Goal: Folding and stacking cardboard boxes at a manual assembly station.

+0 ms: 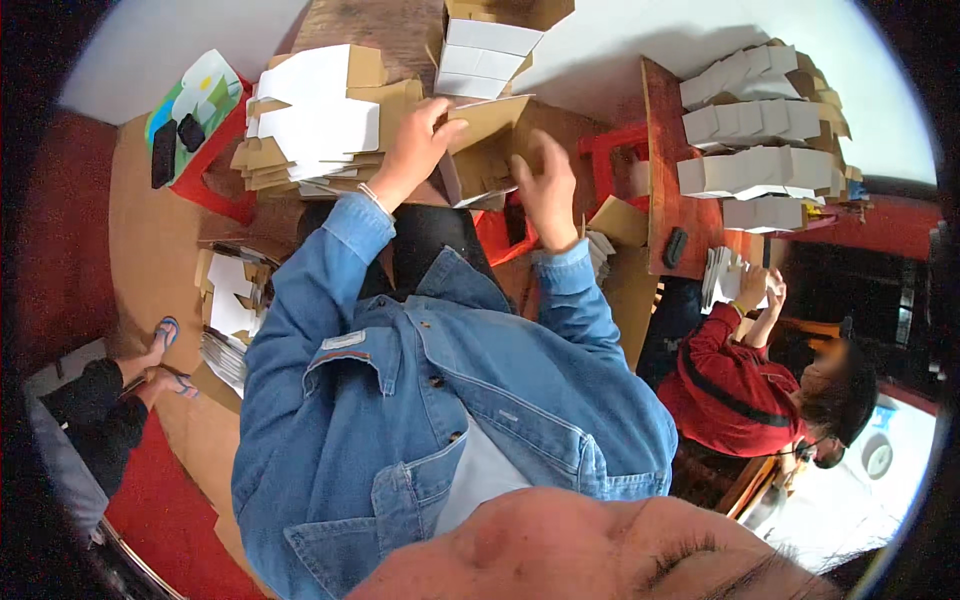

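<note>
A small open cardboard box (484,165), brown inside, sits between my hands at the table's near edge. My left hand (412,145) grips its left side by the raised flap, the thumb against the board. At the box's right side is my right hand (549,188), open, its fingers spread and slightly blurred; whether a fingertip touches the box I cannot tell. Left of my left hand lies a pile of flat white-and-brown box blanks (318,112). Just beyond the box stands a stack of nested folded boxes (490,52).
Rows of folded white boxes (752,124) stand on a red-brown table at right. There a co-worker in red (735,375) handles white card. A red stool (215,180) holds dark objects at left; more blanks (232,300) lie below. Another person's sandalled feet (168,360) show at left.
</note>
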The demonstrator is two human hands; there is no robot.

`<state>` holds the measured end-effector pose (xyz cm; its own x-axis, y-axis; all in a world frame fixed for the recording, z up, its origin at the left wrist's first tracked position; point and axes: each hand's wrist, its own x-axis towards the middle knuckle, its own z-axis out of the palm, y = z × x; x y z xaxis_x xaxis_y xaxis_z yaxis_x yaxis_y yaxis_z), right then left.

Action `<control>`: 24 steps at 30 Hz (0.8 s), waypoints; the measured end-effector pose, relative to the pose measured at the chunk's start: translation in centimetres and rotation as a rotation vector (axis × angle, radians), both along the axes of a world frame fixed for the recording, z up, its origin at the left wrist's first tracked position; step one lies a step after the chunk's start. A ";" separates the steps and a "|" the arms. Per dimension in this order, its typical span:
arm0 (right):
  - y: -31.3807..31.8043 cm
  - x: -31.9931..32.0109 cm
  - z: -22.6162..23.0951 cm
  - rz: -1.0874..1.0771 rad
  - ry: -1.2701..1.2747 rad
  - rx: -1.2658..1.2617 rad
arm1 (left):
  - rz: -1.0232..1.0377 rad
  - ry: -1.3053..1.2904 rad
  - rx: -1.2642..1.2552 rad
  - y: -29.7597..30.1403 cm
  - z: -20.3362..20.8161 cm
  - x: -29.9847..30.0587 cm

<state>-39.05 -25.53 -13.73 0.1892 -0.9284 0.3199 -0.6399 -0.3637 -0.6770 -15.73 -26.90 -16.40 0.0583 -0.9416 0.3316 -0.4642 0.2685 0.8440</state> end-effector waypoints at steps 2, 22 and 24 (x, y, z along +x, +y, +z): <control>0.5 -0.2 -1.6 0.071 0.015 0.066 | 0.019 0.287 0.002 0.0 -0.6 -1.5; 0.8 -1.7 -3.8 -0.082 0.130 0.060 | 0.078 -0.100 -0.036 7.3 -2.9 -3.7; 0.6 -2.8 -3.6 -0.058 0.139 0.039 | 0.043 -0.067 -0.005 7.8 -1.7 -3.7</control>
<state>-41.83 -24.93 -17.29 0.1746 -0.9503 0.2577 -0.7479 -0.2982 -0.5931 -19.38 -19.10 -18.15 0.0759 -0.9371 0.3406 -0.5309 0.2512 0.8094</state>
